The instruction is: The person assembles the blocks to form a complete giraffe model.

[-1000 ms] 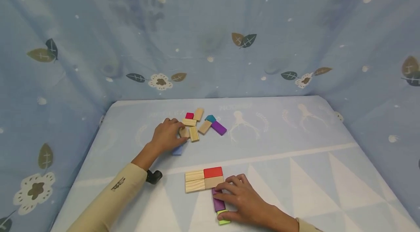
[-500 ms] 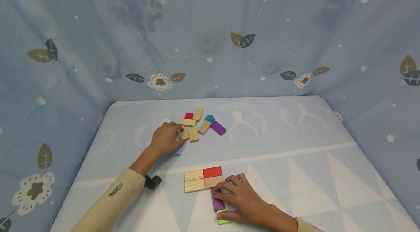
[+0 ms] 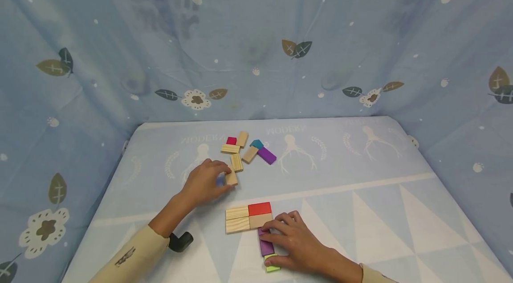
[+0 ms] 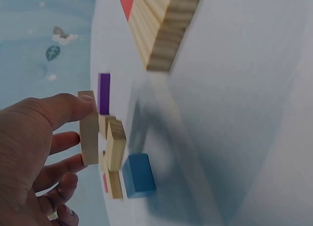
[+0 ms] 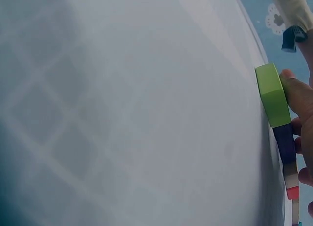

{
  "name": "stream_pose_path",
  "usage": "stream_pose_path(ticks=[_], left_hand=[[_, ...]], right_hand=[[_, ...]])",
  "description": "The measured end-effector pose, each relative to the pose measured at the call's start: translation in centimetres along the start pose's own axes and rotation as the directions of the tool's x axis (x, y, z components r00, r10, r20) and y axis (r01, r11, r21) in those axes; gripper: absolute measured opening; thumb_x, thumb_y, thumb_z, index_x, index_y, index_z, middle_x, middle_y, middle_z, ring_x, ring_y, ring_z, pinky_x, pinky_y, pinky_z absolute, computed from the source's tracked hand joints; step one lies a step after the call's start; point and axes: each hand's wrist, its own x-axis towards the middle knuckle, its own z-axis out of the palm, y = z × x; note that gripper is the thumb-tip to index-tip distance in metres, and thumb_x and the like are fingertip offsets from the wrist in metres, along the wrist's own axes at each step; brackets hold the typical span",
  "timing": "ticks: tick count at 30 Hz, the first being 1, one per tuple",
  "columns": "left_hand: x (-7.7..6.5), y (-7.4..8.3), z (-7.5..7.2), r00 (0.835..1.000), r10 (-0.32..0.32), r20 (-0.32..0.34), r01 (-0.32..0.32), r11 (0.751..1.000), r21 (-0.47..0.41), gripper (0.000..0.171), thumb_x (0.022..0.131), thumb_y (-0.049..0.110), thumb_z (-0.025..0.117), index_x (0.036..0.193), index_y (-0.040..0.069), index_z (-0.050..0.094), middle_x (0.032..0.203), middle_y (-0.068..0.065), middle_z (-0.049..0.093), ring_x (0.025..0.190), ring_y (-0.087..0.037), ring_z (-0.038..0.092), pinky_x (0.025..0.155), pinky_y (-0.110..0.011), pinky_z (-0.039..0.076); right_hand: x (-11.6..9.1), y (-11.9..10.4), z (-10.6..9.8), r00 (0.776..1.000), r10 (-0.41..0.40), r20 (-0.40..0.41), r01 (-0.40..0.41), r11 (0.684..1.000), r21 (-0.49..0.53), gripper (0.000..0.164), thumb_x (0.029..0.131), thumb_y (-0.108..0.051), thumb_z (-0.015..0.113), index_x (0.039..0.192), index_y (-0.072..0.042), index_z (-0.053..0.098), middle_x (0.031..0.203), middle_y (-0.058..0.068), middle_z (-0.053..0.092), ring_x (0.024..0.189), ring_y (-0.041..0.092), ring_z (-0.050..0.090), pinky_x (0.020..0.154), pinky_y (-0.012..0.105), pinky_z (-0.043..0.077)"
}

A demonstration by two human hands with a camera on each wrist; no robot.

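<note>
My left hand [image 3: 205,181] pinches a plain wooden block [image 4: 89,130] between thumb and fingertips. In the left wrist view this block is raised off the cloth. A blue block [image 4: 139,176] lies below it, mostly covered by the hand in the head view. My right hand [image 3: 298,243] holds a row of two blocks on the near side: its fingers touch the purple block [image 3: 266,245] and its thumb is on the lime green block [image 3: 272,265]. The purple block's far end meets a flat rectangle of a red block [image 3: 259,208] and several plain wooden blocks [image 3: 238,225].
Behind the left hand lie loose plain wooden blocks [image 3: 250,155], a small red block [image 3: 231,140], a teal five-sided block [image 3: 257,143] and another purple block [image 3: 266,155]. A black device [image 3: 181,242] sits at the left wrist. Blue patterned curtains [image 3: 256,51] enclose the table [image 3: 360,220].
My left hand has drawn the plain wooden block toward me and slightly right, away from the loose pile. My right hand stays in place on the purple and green blocks.
</note>
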Motion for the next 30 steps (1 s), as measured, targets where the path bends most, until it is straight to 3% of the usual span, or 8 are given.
stream_pose_path(ticks=[2,12,19,26,30], left_hand=[[-0.7,0.7,-0.2,1.0,0.01,0.01,-0.01,1.0,0.001,0.042,0.072,0.033,0.088,0.106,0.014,0.075,0.116,-0.002,0.068,0.102,-0.021,0.058,0.085,-0.039,0.05],[-4.4,3.4,-0.7,0.989,0.138,0.051,-0.136,0.99,-0.037,0.037,0.07,0.041,0.087,0.1,0.023,0.076,0.112,0.009,0.068,0.094,-0.009,0.052,0.075,-0.028,0.049],[-7.0,5.3,-1.0,0.982,0.136,0.131,-0.122,0.987,-0.109,0.037,0.072,0.045,0.086,0.102,0.027,0.075,0.113,0.014,0.064,0.09,-0.005,0.047,0.072,-0.025,0.047],[-8.5,6.3,-1.2,0.97,0.151,0.192,-0.126,0.983,-0.136,0.034,0.072,0.049,0.084,0.099,0.031,0.075,0.11,0.017,0.063,0.09,-0.005,0.047,0.072,-0.027,0.046],[-9.3,6.1,-1.1,0.966,0.191,0.175,-0.169,0.977,-0.131,0.032,0.071,0.049,0.085,0.096,0.031,0.076,0.106,0.017,0.064,0.088,-0.005,0.047,0.071,-0.029,0.046]], right_hand=[[0.0,0.0,0.0,1.0,0.0,-0.001,0.0,1.0,0.001,0.05,0.083,-0.058,0.071,0.12,-0.024,0.071,0.125,-0.01,0.055,0.107,0.01,0.045,0.086,0.036,0.031],[-0.1,0.2,0.1,1.0,0.004,-0.006,-0.004,1.0,0.016,0.05,0.083,-0.058,0.071,0.121,-0.025,0.07,0.126,-0.011,0.055,0.108,0.01,0.045,0.086,0.037,0.032],[-0.1,0.3,0.2,1.0,0.01,-0.006,-0.01,1.0,0.023,0.05,0.083,-0.058,0.071,0.121,-0.026,0.07,0.127,-0.011,0.054,0.108,0.01,0.044,0.086,0.036,0.031],[-0.2,0.4,0.2,1.0,0.008,-0.013,-0.008,1.0,0.03,0.049,0.083,-0.057,0.071,0.121,-0.026,0.07,0.127,-0.011,0.055,0.108,0.01,0.045,0.085,0.035,0.031],[-0.3,0.4,0.3,1.0,0.009,-0.013,-0.009,0.999,0.033,0.049,0.083,-0.057,0.071,0.122,-0.026,0.069,0.128,-0.011,0.054,0.108,0.009,0.045,0.085,0.035,0.031]])
